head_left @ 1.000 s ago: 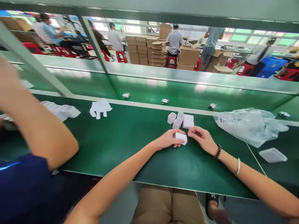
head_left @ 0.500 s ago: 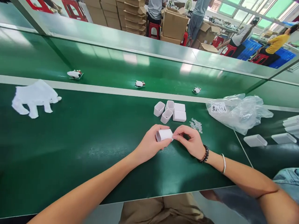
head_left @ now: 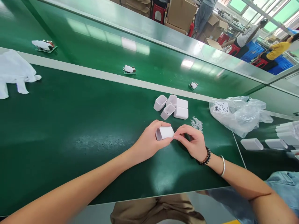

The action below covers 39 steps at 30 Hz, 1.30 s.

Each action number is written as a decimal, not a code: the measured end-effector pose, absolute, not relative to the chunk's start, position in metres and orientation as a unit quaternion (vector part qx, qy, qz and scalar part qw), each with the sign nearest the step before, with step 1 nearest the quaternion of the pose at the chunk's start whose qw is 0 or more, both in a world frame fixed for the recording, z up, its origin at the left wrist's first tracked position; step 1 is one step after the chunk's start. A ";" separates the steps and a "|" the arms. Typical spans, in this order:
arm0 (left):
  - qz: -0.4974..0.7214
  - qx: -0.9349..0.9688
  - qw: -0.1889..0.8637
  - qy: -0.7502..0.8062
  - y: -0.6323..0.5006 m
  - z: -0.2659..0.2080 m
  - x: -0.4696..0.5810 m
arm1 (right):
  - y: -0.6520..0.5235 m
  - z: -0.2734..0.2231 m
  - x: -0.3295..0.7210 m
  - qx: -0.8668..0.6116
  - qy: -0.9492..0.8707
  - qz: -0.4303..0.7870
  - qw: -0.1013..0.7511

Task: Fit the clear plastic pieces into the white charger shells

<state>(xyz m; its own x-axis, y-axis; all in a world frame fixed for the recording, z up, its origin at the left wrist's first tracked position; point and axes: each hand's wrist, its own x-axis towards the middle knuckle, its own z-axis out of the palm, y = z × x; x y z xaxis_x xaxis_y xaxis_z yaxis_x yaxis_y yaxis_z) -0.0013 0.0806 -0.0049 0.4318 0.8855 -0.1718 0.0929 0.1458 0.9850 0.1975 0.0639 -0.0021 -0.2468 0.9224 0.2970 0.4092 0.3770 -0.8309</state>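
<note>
My left hand [head_left: 153, 138] is closed around a hollow white plastic housing [head_left: 167, 133], its open end facing left. At the housing's right end, my right hand [head_left: 190, 141] pinches with thumb and forefinger; whatever is between the fingertips is too small to make out. Just beyond my hands stand several similar white housings [head_left: 160, 103], some with their open ends up and others lying closed side up. A small pile of clear plastic pieces [head_left: 196, 123] lies on the green table [head_left: 105, 118] behind my right hand.
Small circuit boards with white tops [head_left: 129, 69] sit on the green strip beyond the pale divider. A clear plastic bag [head_left: 240, 113] with a handwritten label lies to the right, near more white housings [head_left: 251, 144]. At far left is a white cloth glove [head_left: 16, 73].
The camera view has tilted and shifted, so the boards and glove appear farther left and higher. Both hands keep nearly the same hold at the housing.
</note>
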 end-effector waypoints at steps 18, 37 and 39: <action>0.329 0.574 0.625 0.414 0.080 -0.008 -0.001 | 0.062 0.000 0.198 -0.461 -0.731 0.294 0.408; 0.317 0.499 0.698 0.404 0.077 0.008 0.000 | 0.063 0.001 0.210 -0.469 -0.727 0.253 0.433; 0.319 0.517 0.680 0.411 0.074 0.010 -0.001 | 0.064 0.002 0.211 -0.465 -0.730 0.243 0.438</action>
